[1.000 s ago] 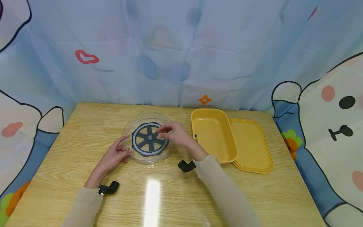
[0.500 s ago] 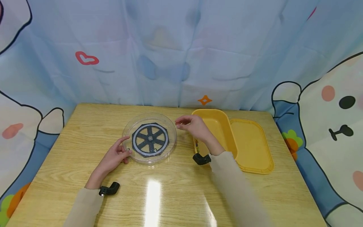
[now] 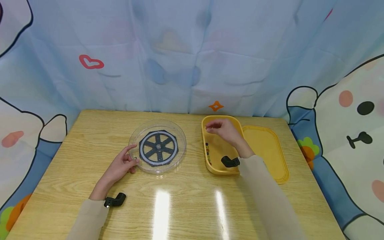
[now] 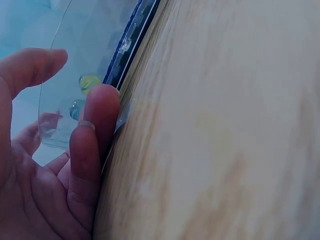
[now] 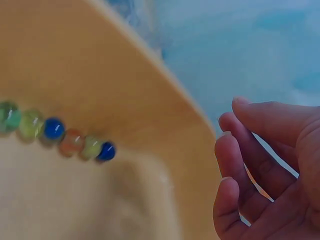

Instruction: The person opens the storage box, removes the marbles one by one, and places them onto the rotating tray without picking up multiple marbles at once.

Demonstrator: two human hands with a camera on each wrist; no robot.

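From the head, the left hand (image 3: 121, 164) rests open-fingered against the clear dish (image 3: 158, 146) on the table (image 3: 186, 200); the right hand (image 3: 223, 131) hovers over the yellow tub (image 3: 214, 168). Left wrist: a fingertip touches the dish's edge. Right wrist: fingers loosely curled, empty — marbles (image 5: 55, 131) line the tub's wall.
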